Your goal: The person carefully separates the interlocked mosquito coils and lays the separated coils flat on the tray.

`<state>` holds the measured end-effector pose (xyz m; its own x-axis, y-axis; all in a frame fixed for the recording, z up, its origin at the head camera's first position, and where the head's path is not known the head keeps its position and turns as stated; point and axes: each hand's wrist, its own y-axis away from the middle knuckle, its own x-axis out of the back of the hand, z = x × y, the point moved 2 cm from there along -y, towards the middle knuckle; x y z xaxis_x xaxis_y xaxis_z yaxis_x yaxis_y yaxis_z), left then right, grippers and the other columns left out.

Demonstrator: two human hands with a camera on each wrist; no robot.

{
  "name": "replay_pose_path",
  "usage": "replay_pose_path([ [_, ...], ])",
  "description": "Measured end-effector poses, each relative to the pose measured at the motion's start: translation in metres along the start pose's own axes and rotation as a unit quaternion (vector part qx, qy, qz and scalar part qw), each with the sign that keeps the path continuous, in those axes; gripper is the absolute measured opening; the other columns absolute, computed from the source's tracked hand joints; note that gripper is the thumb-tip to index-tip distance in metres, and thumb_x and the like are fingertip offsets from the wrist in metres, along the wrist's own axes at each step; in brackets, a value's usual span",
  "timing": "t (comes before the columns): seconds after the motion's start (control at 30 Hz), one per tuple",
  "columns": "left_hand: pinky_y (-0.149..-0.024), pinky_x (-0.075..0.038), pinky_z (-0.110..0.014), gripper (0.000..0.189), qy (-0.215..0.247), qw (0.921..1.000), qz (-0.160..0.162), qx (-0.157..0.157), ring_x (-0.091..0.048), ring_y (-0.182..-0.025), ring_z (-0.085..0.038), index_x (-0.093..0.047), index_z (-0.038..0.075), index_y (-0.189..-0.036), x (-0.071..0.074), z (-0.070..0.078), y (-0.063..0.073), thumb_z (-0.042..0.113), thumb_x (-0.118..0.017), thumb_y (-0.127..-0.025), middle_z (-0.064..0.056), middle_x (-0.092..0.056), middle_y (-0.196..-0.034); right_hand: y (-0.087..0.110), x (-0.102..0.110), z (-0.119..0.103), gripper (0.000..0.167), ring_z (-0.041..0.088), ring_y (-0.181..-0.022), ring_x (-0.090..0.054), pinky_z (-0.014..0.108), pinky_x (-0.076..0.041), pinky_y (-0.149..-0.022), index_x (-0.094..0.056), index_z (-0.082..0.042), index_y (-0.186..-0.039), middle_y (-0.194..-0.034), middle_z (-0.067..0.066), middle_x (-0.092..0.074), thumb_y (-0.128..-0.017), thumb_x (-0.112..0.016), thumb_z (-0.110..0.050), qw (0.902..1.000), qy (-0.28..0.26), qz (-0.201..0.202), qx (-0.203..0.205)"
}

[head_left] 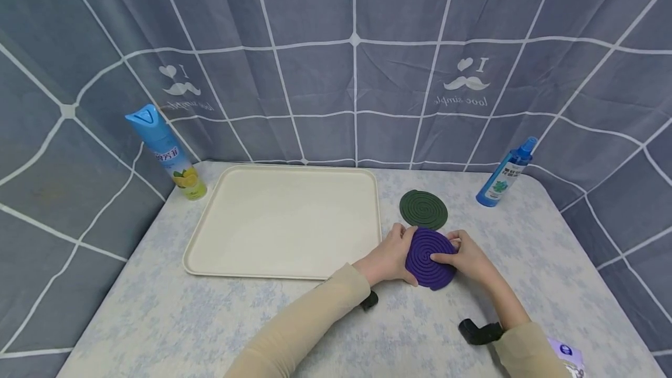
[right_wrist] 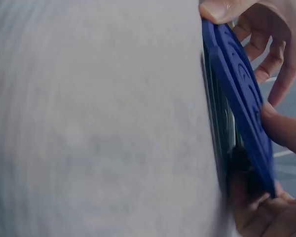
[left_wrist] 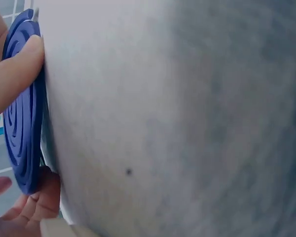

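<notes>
A purple spiral coaster (head_left: 427, 256), looking bluer in the wrist views, is between my two hands. My left hand (head_left: 387, 256) grips its left edge, fingers spread along the rim. On the opposite side my right hand (head_left: 471, 260) pinches it, thumb over the ridged face and fingers behind. In the right wrist view the coaster (right_wrist: 244, 94) stands tilted, with a gap between it and a dark ridged thing (right_wrist: 218, 118) below. Just beyond my hands a dark green spiral coaster (head_left: 423, 209) lies flat on the table, its near edge close to the purple one.
A cream tray (head_left: 283, 220) lies left of my hands. An air freshener can (head_left: 168, 153) stands at the far left, a blue spray bottle (head_left: 505, 174) at the back right. A purple packet (head_left: 568, 354) lies near my right sleeve. A grey curtain (head_left: 315, 74) hangs behind the table (head_left: 236, 319).
</notes>
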<state>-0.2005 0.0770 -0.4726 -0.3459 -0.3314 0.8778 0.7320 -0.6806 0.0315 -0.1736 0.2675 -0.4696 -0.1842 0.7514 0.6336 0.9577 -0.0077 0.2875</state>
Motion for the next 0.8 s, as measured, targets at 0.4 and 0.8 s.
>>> replay_pose_path([
  [0.4,-0.087,-0.052,-0.023,0.060,0.299,0.9493,0.058,0.078,-0.062,-0.097,-0.013,-0.050,0.003,-0.135,0.015,-0.017,0.005,0.020,-0.079,-0.085,-0.008,-0.063,-0.115,0.004,0.002,-0.009,0.065,0.024,-0.105,-0.067,0.037,-0.053,-0.092,-0.048,0.007,-0.136,-0.125,0.025,-0.065,-0.090,-0.073,-0.031,0.9961,-0.087,0.008,-0.016],
  [0.8,-0.096,-0.053,-0.033,0.040,0.503,0.8397,0.161,0.125,-0.069,-0.106,-0.023,-0.067,0.010,-0.123,0.036,-0.036,0.038,0.026,-0.074,-0.088,-0.011,-0.072,-0.117,0.010,-0.022,-0.069,0.042,0.001,-0.079,-0.068,0.019,-0.056,-0.072,-0.051,0.005,-0.124,-0.094,-0.010,-0.072,-0.091,-0.071,-0.013,0.9604,-0.276,0.029,0.023],
])
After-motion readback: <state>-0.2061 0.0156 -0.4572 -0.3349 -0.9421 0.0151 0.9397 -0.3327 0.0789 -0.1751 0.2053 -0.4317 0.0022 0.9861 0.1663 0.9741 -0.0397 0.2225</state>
